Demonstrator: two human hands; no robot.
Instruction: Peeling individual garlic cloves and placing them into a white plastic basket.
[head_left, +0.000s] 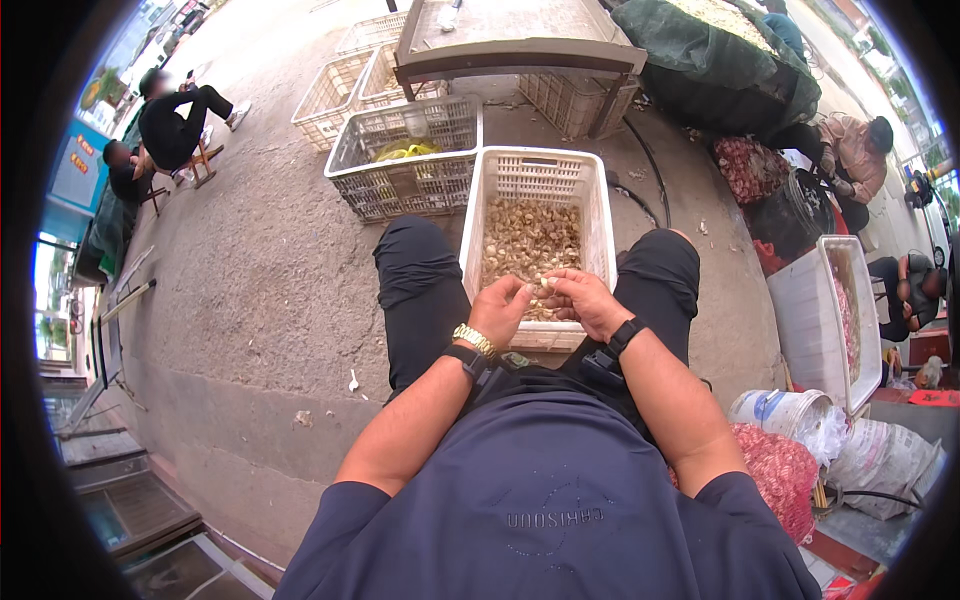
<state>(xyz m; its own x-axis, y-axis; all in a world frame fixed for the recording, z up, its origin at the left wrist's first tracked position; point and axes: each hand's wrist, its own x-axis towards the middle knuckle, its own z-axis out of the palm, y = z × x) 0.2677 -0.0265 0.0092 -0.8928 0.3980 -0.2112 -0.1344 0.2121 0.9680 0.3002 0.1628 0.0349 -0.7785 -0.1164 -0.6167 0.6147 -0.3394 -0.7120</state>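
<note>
Between my knees stands a white plastic crate (536, 337) with a layer of small pale and brown pieces, which look like garlic cloves (532, 232). Above its near end my left hand (504, 304) and my right hand (585, 300) meet at the fingertips. A small pale piece, apparently a garlic clove (546, 283), is pinched at the fingers of my right hand. My left thumb and forefinger touch close beside it; whether they grip a piece too is hard to tell.
A grey-white crate (409, 176) with a yellow bag adjoins the far left side, below a metal-framed table (517, 51). A black hose (651, 161) runs on the ground. At right are a tall white tub (814, 322), a bucket (776, 409) and red mesh sacks (776, 472). Several people sit farther off.
</note>
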